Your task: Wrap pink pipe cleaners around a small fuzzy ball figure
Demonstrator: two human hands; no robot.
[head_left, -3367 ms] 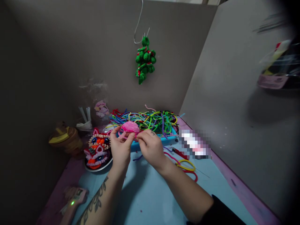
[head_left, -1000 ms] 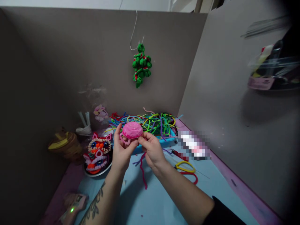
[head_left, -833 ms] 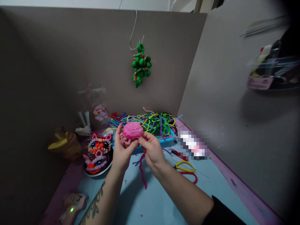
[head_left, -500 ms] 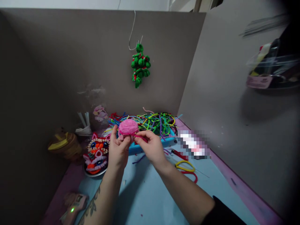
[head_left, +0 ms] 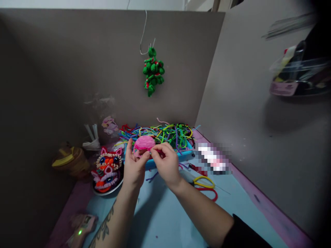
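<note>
Above the table's middle I hold a pink rounded piece (head_left: 144, 142) that looks wound from pipe cleaner, with an open hollow underneath. My left hand (head_left: 136, 167) is closed on its lower left side, index finger upright along the edge and thumb at the bottom rim. My right hand (head_left: 167, 162) pinches a darker pink pipe cleaner (head_left: 160, 151) at the piece's right lower rim, its fingertips meeting my left thumb. Right behind the piece stands a blue tray (head_left: 184, 155) heaped with many-coloured pipe cleaners (head_left: 170, 134).
A bowl (head_left: 104, 193) holds fuzzy animal-face figures (head_left: 108, 168) on the left. Scissors (head_left: 205, 184) with yellow and red handles lie right, near a red-handled tool (head_left: 198, 169). A pink device (head_left: 84, 227) with a green light sits front left. A green ornament (head_left: 153, 70) hangs behind.
Both hands and the pink piece have shifted slightly right and down. The piece has tipped, showing more of its hollow underside. My right fingertips have come closer to my left thumb.
</note>
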